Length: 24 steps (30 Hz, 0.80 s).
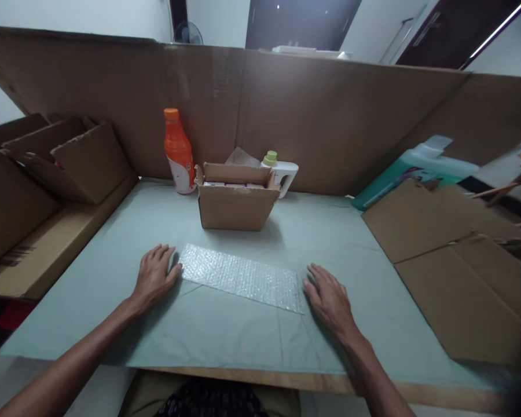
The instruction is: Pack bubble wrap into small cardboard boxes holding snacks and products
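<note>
A strip of clear bubble wrap [243, 279] lies flat on the pale green table cover, slanting down toward the right. At its left end rests my left hand [156, 272], fingers extended and the thumb close to the strip's edge. My right hand [329, 295] is beside the right end, its fingers loosely stretched and apart. Neither hand grips anything. Just beyond the strip stands an open cardboard box [238, 205] with several light-topped packages inside, only partly visible over its rim.
Behind the box stand an orange bottle [179, 153] and a white jug with a green cap [285, 174]. Cardboard boxes [87, 165] line the left side. At right, a teal jug [399, 171] leans behind folded cardboard [464, 278]. A tall cardboard wall [330, 121] closes off the back.
</note>
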### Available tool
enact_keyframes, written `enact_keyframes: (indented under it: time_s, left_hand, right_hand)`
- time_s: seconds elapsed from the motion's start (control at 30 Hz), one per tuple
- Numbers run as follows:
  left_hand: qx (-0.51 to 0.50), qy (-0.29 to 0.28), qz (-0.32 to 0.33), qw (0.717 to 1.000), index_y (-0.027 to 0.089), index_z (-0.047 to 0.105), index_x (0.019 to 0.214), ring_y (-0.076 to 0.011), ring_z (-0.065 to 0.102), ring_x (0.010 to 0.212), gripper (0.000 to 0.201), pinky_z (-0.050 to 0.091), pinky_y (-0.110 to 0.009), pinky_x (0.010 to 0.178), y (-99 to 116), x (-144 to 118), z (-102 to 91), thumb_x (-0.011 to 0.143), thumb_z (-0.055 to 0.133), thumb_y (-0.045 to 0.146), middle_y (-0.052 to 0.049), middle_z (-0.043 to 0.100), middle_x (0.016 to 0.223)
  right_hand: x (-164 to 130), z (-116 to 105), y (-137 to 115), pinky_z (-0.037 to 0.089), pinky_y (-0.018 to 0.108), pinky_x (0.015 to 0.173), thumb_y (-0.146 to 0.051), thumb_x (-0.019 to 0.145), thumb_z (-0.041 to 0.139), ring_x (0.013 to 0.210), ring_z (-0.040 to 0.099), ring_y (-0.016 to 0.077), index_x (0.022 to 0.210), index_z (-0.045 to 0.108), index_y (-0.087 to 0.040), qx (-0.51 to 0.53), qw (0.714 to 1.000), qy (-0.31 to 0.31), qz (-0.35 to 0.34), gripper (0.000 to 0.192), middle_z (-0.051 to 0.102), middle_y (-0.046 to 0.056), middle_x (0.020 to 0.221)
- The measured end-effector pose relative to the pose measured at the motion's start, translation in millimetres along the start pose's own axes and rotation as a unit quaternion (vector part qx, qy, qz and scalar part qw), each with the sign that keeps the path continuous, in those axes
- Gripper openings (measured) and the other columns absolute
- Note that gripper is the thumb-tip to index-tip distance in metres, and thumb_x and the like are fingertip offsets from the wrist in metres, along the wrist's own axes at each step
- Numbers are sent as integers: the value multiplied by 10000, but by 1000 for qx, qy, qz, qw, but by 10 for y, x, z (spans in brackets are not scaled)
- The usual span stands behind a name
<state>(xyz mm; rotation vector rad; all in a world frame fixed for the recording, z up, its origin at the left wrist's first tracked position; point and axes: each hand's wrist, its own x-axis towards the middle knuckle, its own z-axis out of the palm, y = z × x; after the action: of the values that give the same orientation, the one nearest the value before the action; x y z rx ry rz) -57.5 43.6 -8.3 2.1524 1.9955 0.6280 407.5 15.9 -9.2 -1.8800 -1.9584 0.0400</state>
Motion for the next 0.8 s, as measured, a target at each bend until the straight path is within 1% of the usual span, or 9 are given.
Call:
enact_keyframes:
  time_s: [0.1,0.2,0.27,0.37,0.43,0.5,0.67,0.73,0.8]
  left_hand:
    - [-15,15,-36,999,171,682,1014,-402,410,1404,315,347,-586,1142,212,135,80,831,561,397,-175,607,1373]
    - [-31,1,-47,998,202,637,824,-335,578,1217,155,473,-476,1021,366,63,66,807,538,320,-128,696,1165]
    - [-46,-17,-58,997,210,619,838,-252,672,940,156,531,-369,848,400,-96,-17,831,507,318,-73,715,937]
    - [-59,-44,-82,994,202,613,1080,-180,638,662,291,488,-278,645,378,-360,-167,856,512,359,5,669,757]
    - [-39,-69,-105,991,191,545,1291,-179,632,635,468,450,-266,609,346,-478,-228,860,535,374,16,669,752]
    - [1,-96,-122,988,186,493,1393,-201,658,682,556,435,-272,620,313,-537,-247,875,540,385,-4,692,787]
    - [29,-119,-111,986,186,647,1217,-256,710,805,398,463,-296,655,260,-537,-257,882,541,371,-62,743,853]
    - [20,-115,-91,989,195,653,1209,-244,712,769,379,476,-293,648,284,-473,-280,873,532,325,-42,745,814]
    - [9,-105,-56,993,212,638,1241,-233,715,799,390,504,-299,695,361,-334,-291,877,521,290,-36,759,853]
  right_hand:
    - [103,64,-223,439,551,1031,-423,874,527,1270,581,356,1078,698,-168,51,998,-22,4,369,660,185,1337]
    - [90,79,-384,489,480,960,-380,850,532,1131,658,319,959,685,-192,90,995,-31,-4,265,716,154,1221]
    - [60,34,-414,528,399,847,-378,875,509,958,704,267,987,672,-206,106,994,-35,2,262,754,114,1067]
    - [56,-24,-420,523,319,709,-407,881,521,778,702,223,1059,661,-219,129,990,-49,21,294,754,63,900]
    - [76,-16,-432,503,303,667,-401,838,566,724,690,218,1074,672,-229,135,988,-64,31,310,743,40,833]
    - [89,16,-450,481,302,641,-387,793,598,684,671,220,1072,689,-231,135,987,-78,43,333,724,27,776]
    - [16,-51,-486,473,305,629,-406,790,583,630,616,196,1185,673,-161,154,981,-100,63,473,654,14,716]
    - [-70,-203,-506,468,287,595,-423,824,560,575,568,170,1337,597,-130,190,973,-117,66,592,578,-25,656]
    - [-203,-415,-542,461,275,570,-452,874,536,538,518,155,1499,455,-134,230,960,-138,79,706,510,-57,626]
